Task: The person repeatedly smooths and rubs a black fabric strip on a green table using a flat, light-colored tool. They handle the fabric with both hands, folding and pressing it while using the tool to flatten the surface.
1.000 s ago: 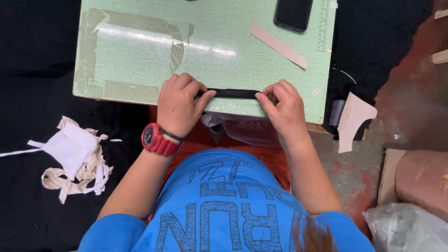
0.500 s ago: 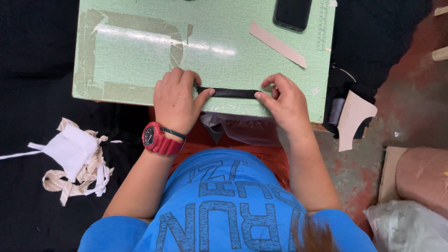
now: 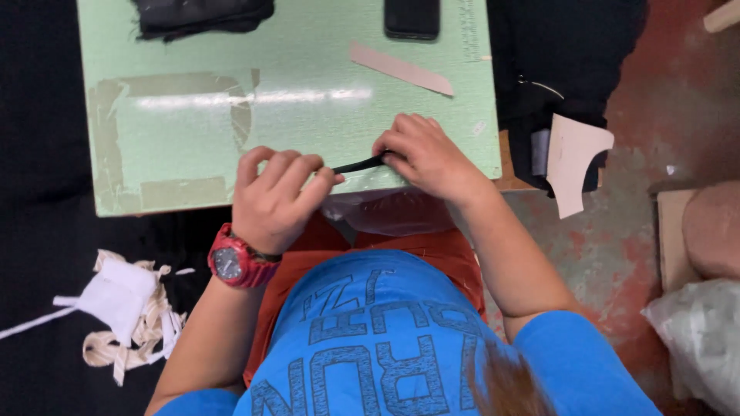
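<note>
A narrow black strip [image 3: 361, 164] is stretched between my two hands at the near edge of a pale green cutting mat [image 3: 293, 108]. My left hand [image 3: 276, 196], with a red watch on the wrist, pinches the strip's left end. My right hand [image 3: 422, 156] grips the right end, which is hidden under its fingers. Only a short length of the strip shows between the hands.
On the mat lie a black phone [image 3: 412, 17], a tan strip [image 3: 401, 69] and a dark fabric piece [image 3: 202, 15]. White and cream scraps [image 3: 123, 312] lie on black cloth at left. A beige cut-out [image 3: 574, 160] and a clear bag [image 3: 697, 339] sit at right.
My hands have come closer together, so less of the black strip shows. The view has shifted, with the mat now lower and more to the centre.
</note>
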